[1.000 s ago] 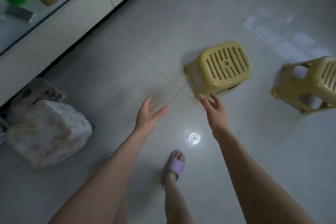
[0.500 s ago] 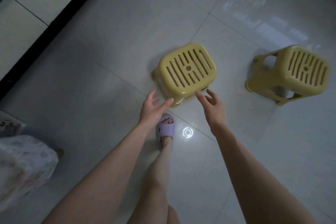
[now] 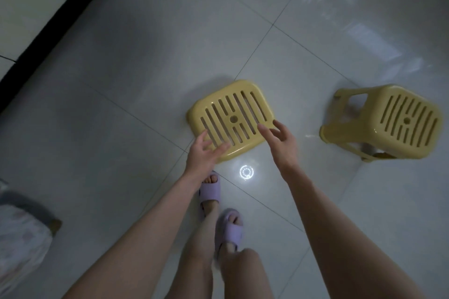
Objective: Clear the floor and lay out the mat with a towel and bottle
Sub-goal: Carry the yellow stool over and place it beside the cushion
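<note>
Blurred bundle (image 3: 23, 238) cut off left, near stool (image 3: 233, 116) legs hidden

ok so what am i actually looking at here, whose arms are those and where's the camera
There is no machine here: a person wears a camera on the head, looking down, so the bare arms are their own. The left hand and right hand are open at the near edge of a yellow slatted stool on the tiled floor; neither grips it. A second yellow stool stands to the right, apart. Below are feet in purple slippers. Nothing is held.
</note>
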The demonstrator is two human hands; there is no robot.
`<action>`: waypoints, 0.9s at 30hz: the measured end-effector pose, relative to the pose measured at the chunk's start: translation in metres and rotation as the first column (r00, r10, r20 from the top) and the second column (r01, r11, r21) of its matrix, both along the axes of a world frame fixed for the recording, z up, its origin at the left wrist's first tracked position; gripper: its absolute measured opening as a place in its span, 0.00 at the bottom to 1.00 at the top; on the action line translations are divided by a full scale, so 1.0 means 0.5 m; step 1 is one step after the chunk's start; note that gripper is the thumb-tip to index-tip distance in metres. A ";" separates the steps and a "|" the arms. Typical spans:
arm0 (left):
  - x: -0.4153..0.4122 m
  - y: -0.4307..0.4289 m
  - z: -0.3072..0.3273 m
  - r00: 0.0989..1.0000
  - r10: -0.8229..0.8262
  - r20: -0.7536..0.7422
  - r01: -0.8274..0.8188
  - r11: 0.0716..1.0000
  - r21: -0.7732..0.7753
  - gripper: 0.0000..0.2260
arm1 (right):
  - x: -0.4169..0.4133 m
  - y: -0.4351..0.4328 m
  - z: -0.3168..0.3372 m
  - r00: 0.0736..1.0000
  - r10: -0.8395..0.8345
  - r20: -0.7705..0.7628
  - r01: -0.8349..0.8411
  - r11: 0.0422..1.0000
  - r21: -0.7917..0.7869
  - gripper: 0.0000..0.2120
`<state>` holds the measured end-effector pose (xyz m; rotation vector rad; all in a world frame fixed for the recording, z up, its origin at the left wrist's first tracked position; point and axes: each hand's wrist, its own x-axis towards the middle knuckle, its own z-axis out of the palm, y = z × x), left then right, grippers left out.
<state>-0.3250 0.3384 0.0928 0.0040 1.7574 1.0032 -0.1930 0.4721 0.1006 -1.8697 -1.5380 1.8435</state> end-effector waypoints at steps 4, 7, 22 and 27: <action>-0.002 0.033 -0.020 0.999 0.039 0.012 -0.038 0.999 -0.016 0.37 | -0.008 0.050 -0.031 0.999 0.048 0.018 -0.048 0.999 -0.017 0.34; -0.003 0.059 -0.043 0.996 0.087 0.001 -0.087 0.995 -0.052 0.37 | -0.014 0.085 -0.056 0.995 0.099 0.028 -0.098 0.994 -0.039 0.34; 0.035 0.102 -0.221 0.927 0.370 -0.053 -0.374 0.913 -0.165 0.38 | -0.031 0.219 -0.227 0.907 0.413 0.087 -0.406 0.910 -0.087 0.39; 0.040 0.068 -0.321 0.927 0.366 -0.087 -0.376 0.902 -0.214 0.55 | -0.030 0.234 -0.316 0.904 0.416 0.101 -0.413 0.909 -0.053 0.42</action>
